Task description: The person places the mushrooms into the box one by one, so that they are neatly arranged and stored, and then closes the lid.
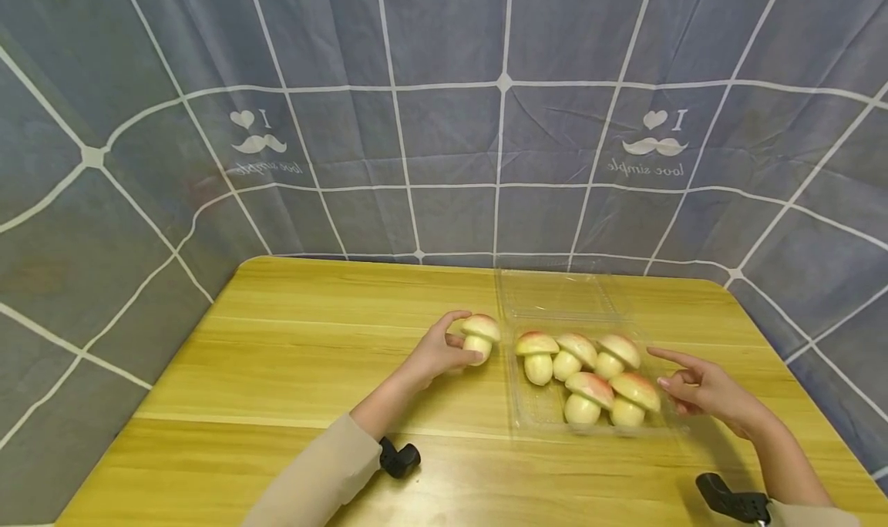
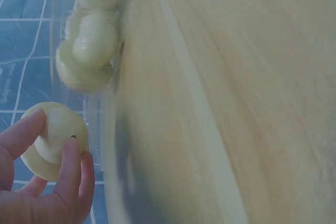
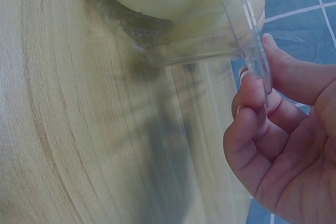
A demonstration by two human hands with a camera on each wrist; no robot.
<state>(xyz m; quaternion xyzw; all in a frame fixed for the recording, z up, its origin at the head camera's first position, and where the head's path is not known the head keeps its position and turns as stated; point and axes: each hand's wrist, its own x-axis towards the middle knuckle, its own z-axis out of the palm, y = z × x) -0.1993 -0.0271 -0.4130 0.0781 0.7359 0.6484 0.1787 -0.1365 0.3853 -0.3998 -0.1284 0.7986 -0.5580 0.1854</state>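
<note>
My left hand (image 1: pixel 438 351) pinches a toy mushroom (image 1: pixel 480 334) between thumb and fingers, just left of a clear plastic box (image 1: pixel 515 404). Its cap is pale yellow with a reddish top, the stem cream. From the left wrist the mushroom (image 2: pixel 52 140) shows stem-side, with fingertips on the stem and cap. Several similar mushrooms (image 1: pixel 586 392) lie in two rows inside the box. On the box's right side, my right hand (image 1: pixel 704 384) pinches the rim. Close up, the thumb of the right hand (image 3: pixel 283 124) presses one side of the plastic edge (image 3: pixel 257 59), with curled fingers on the other.
The hinged lid (image 1: pixel 555 292) of the box lies folded back toward the rear edge of the wooden table (image 1: pixel 312 342). Behind the table hangs a grey-blue curtain (image 1: pixel 451 126) with white lines. Black wrist devices (image 1: pixel 400 459) sit at both cuffs.
</note>
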